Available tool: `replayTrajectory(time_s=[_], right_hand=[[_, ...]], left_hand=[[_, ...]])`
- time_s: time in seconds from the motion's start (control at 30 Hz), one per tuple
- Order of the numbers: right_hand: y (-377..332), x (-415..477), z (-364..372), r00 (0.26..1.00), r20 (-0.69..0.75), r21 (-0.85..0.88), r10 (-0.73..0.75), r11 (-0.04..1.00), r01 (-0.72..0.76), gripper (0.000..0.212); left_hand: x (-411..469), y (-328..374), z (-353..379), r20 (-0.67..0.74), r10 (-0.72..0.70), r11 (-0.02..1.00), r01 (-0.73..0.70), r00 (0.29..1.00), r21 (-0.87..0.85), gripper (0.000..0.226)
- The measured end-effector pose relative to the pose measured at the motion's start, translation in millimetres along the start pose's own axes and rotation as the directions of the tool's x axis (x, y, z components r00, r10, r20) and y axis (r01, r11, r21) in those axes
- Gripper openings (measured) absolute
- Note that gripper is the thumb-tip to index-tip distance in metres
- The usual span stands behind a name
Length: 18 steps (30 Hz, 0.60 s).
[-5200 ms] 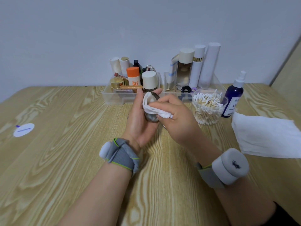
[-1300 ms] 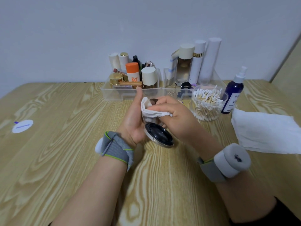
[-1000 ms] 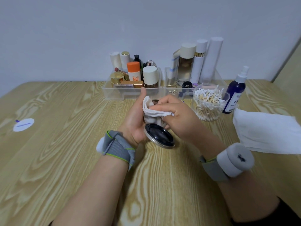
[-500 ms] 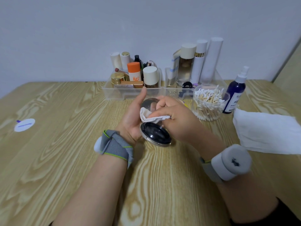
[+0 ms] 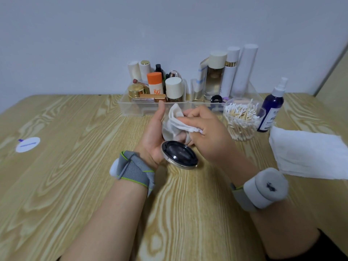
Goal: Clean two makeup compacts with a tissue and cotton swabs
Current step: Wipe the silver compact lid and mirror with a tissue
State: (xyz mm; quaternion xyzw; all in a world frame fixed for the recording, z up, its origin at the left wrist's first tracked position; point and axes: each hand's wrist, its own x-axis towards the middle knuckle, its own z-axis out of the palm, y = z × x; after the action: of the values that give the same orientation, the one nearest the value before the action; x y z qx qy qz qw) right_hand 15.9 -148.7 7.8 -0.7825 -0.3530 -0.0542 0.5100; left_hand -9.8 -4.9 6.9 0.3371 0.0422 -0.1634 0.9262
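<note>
Wood-grain table (image 5: 75, 185), light wall behind. Flat white tissue sheet (image 5: 308, 155) lies at the right edge. Two clear organizer trays (image 5: 131, 108) at the back hold upright bottles, tubes and jars. Left hand (image 5: 153, 136) is at centre above the table, palm inward and thumb straight up, fingers wrapped behind an open round compact (image 5: 178, 154). The compact's black half tilts toward the camera. Right hand (image 5: 209, 136) has its fingers curled, pinching a folded tissue (image 5: 176, 121) pressed into the compact's upper half, which is mostly covered. Jar of cotton swabs (image 5: 241, 119) stands just right of the hands, blue spray bottle (image 5: 271, 110) beside it. Round white sticker (image 5: 27, 144) far left.
</note>
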Motion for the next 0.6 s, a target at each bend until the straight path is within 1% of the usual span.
replayTrajectory(time_s=[0.1, 0.2, 0.3, 0.37, 0.43, 0.5, 0.6], right_hand=[[2.2, -0.4, 2.6, 0.997, 0.062, -0.015, -0.05, 0.999, 0.051, 0.041], [3.9, -0.9, 5.1, 0.994, 0.063, 0.009, -0.088, 0.996, 0.088, 0.035], [4.8, -1.0, 4.6, 0.997, 0.037, 0.009, -0.072, 0.997, 0.072, 0.039], [6.2, -0.7, 2.6, 0.999, 0.01, 0.009, -0.039, 0.999, 0.039, 0.048], [5.8, -0.7, 1.7, 1.0, -0.013, 0.008, -0.013, 1.0, 0.013, 0.052], [3.9, -1.7, 2.7, 1.0, -0.027, 0.021, -0.003, 1.0, 0.003, 0.052], [3.1, -2.3, 4.4, 1.0, -0.008, 0.017, -0.014, 1.0, 0.014, 0.052]], left_hand=[[0.3, 1.8, -0.3, -0.008, -0.013, 1.0, 0.013, 1.0, -0.003, 0.077], [0.2, 2.1, 2.9, -0.044, -0.001, 1.0, 0.002, 0.999, 0.015, 0.086], [0.0, 1.8, 5.1, -0.048, 0.016, 1.0, -0.016, 0.999, 0.008, 0.085], [0.0, 0.6, 4.7, -0.059, 0.02, 1.0, -0.019, 0.998, 0.004, 0.083], [-1.0, -0.7, 6.3, -0.035, 0.027, 1.0, -0.027, 0.999, 0.015, 0.081], [-2.0, -1.6, 8.6, -0.015, 0.051, 0.999, -0.05, 0.999, 0.02, 0.081], [-1.3, -0.6, 6.3, -0.019, 0.049, 0.999, -0.049, 0.999, -0.003, 0.082]])
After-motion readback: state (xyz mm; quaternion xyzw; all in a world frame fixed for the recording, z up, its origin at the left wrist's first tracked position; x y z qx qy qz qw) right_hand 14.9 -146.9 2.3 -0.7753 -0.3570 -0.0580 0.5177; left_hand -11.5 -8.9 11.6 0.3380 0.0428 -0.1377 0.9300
